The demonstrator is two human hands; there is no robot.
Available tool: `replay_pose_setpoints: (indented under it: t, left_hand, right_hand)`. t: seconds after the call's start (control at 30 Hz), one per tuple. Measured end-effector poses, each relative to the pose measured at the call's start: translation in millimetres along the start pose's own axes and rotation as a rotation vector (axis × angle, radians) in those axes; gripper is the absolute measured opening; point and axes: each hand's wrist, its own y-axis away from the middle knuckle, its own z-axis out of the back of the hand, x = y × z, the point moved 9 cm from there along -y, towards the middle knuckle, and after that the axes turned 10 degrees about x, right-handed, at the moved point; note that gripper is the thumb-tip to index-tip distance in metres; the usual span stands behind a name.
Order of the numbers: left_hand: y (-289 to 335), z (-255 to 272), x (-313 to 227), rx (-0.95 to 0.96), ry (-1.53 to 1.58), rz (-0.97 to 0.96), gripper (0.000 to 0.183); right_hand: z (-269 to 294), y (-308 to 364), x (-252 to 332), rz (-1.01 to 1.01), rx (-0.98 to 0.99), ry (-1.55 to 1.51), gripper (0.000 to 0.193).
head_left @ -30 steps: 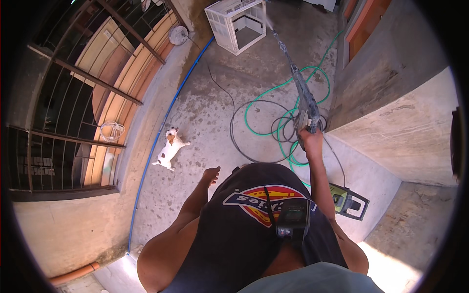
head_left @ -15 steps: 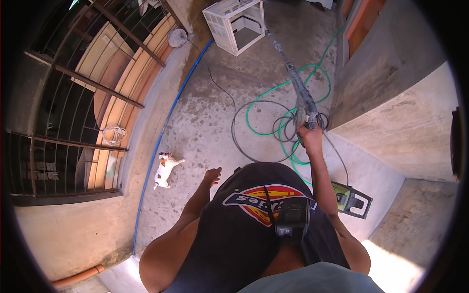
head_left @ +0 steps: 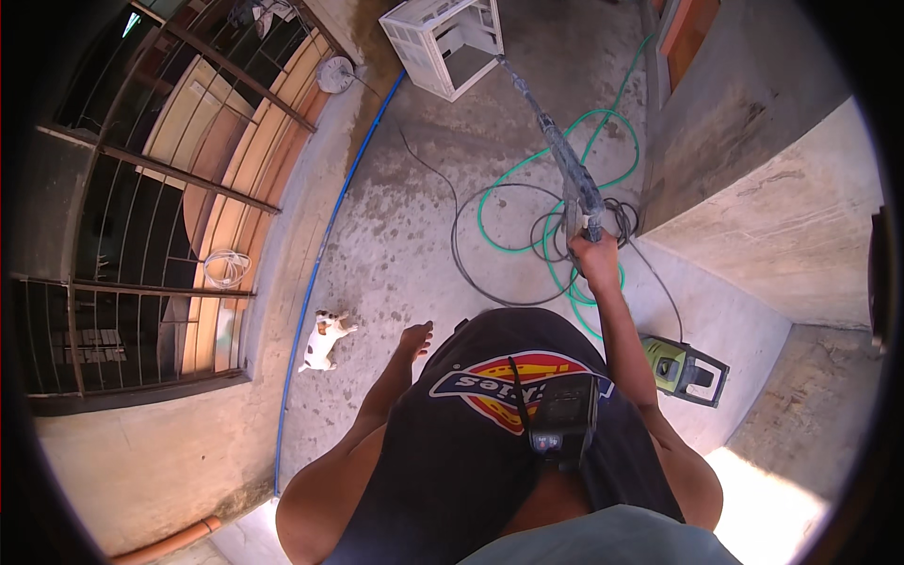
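White empty cabinet shell (head_left: 443, 42); right hand (head_left: 593, 254) grips spray lance (head_left: 556, 151), left hand (head_left: 414, 339) loose.

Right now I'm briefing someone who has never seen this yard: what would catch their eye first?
Probably the long spray lance gripped in the right hand, stretching up the middle toward a white crate. Next, the green hose looping on the concrete under it. Then the small white dog lying left of the empty left hand, beside a blue pipe.
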Motion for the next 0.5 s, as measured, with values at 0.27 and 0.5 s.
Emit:
replay_pose_setpoints:
  t: [0.27,0.5]
  left_hand:
    - [2,-3,1,0.007,0.002,-0.031,0.046]
    - [-6,-6,5,0.009,0.024,-0.038,0.045]
  right_hand:
    - [4,0,7,-0.025,-0.008,-0.018,0.015]
    - [4,1,7,-0.018,0.016,-0.032,0.020]
